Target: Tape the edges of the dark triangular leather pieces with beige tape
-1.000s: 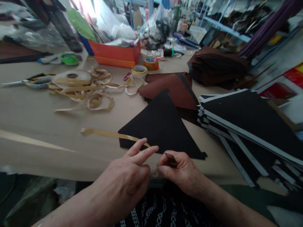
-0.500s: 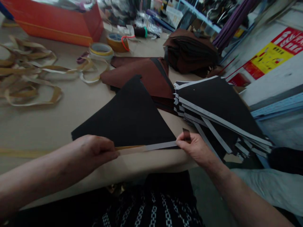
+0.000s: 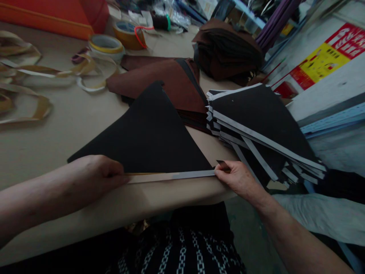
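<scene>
A black fan-shaped sheet (image 3: 145, 129) lies at the table's front edge. Along its near edge runs a narrow strip of tape (image 3: 188, 174), pale grey to the right and tan to the left, with a thin yellow line beside it. My left hand (image 3: 104, 171) is closed on the strip's left part, its fingertips partly hidden. At the sheet's right corner, my right hand (image 3: 235, 176) pinches the strip's other end between thumb and fingers. A small dark brown flap (image 3: 223, 165) sticks up by those fingers.
Right of the sheet is a stack of black pieces with pale taped edges (image 3: 256, 114). Brown pieces (image 3: 148, 82) lie behind, with a darker folded pile (image 3: 228, 49) beyond. Tape rolls (image 3: 107, 47), curled tan strips (image 3: 40, 102) and a red bin (image 3: 57, 17) occupy the back left.
My left hand has moved left along the strip, so a longer stretch shows between my hands. My right hand keeps its pinch at the corner. The view has shifted slightly.
</scene>
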### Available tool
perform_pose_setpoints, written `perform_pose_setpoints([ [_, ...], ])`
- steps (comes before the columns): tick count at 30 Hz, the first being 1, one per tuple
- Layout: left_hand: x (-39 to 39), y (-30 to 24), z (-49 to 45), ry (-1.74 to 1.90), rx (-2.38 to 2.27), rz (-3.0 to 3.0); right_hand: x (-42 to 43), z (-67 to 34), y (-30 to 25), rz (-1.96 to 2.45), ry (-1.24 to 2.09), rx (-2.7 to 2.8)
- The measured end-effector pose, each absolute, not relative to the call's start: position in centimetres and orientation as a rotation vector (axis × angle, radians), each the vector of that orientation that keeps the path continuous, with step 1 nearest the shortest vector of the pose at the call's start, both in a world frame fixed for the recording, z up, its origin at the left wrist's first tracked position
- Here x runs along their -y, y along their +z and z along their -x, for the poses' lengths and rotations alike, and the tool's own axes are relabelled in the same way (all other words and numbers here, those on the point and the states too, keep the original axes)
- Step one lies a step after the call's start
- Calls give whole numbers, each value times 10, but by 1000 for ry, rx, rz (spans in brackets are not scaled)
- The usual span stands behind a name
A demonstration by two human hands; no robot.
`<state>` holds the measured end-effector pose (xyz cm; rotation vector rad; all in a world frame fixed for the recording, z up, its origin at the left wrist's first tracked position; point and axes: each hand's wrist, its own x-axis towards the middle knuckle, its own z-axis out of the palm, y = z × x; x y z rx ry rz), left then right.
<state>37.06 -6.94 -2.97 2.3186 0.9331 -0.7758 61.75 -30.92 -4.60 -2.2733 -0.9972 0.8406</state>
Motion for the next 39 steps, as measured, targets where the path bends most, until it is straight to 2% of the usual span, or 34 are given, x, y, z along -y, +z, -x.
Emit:
perform_pose_setpoints([
  [9,66,-33,-373,-730,-901,-2320,309,-612,-47,2373,674,1186],
  [16,65,-35,-374,-738,-902,-2328,305,-620,-30,2656,612,1359],
  [18,65,-36,-375,-720,-898,-2324,302,-617,-18,2586,634,1366],
  [21,67,-34,-375,-669,-903,-2333,293,-607,-3,2231,827,1414],
  [25,70,-26,-377,-660,-885,-2331,274,-595,-12,1892,1072,1386],
  [31,64,-22,-372,-691,-789,-2303,261,-592,-50,2041,925,1357],
  [39,16,-2,-311,-698,-906,-2074,266,-586,-50,2193,806,1567],
])
